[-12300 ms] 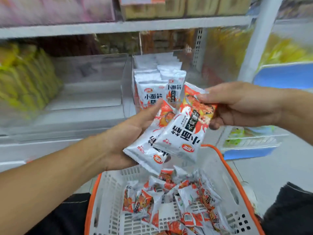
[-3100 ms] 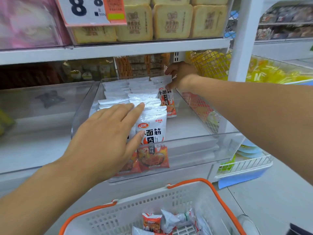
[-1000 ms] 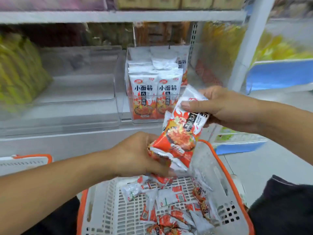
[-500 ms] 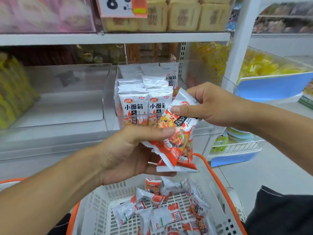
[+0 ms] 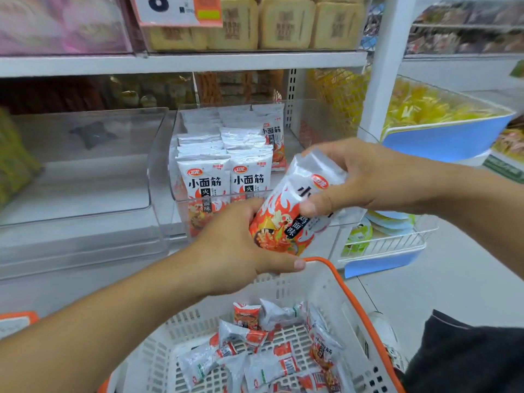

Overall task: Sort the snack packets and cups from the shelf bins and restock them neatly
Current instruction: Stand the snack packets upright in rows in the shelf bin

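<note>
Two hands hold a small stack of snack packets (image 5: 295,214) just above the basket (image 5: 360,302): left hand (image 5: 241,251) w/ fingers curled under, right hand (image 5: 354,180) pinching the top. Square edges, then stand them upright in the clear bin (image 5: 161,177) beside the front rows (image 5: 224,180).

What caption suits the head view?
Both hands, left and right, grip snack packets above a basket, facing a half-stocked clear bin.

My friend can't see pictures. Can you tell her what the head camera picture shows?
Two hands, left hand and right hand, hold a small stack of red-and-white snack packets above a white basket with more packets inside. Behind, a clear shelf bin holds neat rows of the same packets.
</note>
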The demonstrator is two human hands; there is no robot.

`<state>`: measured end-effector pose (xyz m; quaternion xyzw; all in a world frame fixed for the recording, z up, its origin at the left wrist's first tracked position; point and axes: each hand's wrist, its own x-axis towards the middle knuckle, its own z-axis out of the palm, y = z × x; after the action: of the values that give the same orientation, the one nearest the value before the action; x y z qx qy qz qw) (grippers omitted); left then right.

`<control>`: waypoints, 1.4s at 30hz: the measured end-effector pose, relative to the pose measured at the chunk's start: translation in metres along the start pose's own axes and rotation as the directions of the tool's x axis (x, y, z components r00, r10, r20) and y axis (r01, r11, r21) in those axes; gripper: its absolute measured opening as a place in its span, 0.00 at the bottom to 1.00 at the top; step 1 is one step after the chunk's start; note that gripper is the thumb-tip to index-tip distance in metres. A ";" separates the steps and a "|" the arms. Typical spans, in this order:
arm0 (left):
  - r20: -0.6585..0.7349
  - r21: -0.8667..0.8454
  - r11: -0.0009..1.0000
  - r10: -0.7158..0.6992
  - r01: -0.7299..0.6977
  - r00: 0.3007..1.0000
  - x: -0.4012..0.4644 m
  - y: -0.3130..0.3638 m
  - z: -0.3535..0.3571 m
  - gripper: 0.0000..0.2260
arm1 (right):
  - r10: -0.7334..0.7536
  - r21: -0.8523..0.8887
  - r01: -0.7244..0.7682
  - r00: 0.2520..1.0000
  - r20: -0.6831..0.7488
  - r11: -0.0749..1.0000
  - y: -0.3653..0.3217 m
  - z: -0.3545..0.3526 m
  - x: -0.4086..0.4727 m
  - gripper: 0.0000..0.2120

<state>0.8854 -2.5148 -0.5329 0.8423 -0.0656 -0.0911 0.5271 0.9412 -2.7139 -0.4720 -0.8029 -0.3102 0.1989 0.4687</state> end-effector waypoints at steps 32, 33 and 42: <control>-0.074 0.970 0.241 0.426 -0.034 0.902 0.051 -0.029 -0.076 0.35 | 0.073 -0.905 -0.221 0.975 -0.209 0.363 0.054 -0.082 0.208 0.41; -0.072 0.971 0.237 0.425 -0.034 0.902 0.052 -0.029 -0.077 0.35 | 0.072 -0.905 -0.232 0.973 -0.221 0.356 0.055 -0.083 0.208 0.41; -0.070 0.969 0.241 0.456 -0.047 0.887 0.051 -0.032 -0.077 0.34 | 0.020 -0.867 -0.279 0.954 -0.298 0.412 0.060 -0.082 0.196 0.41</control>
<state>0.9529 -2.4440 -0.5332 0.9655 -0.1517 0.2002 -0.0689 1.1529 -2.6529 -0.4905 -0.9701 -0.2353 -0.0556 -0.0197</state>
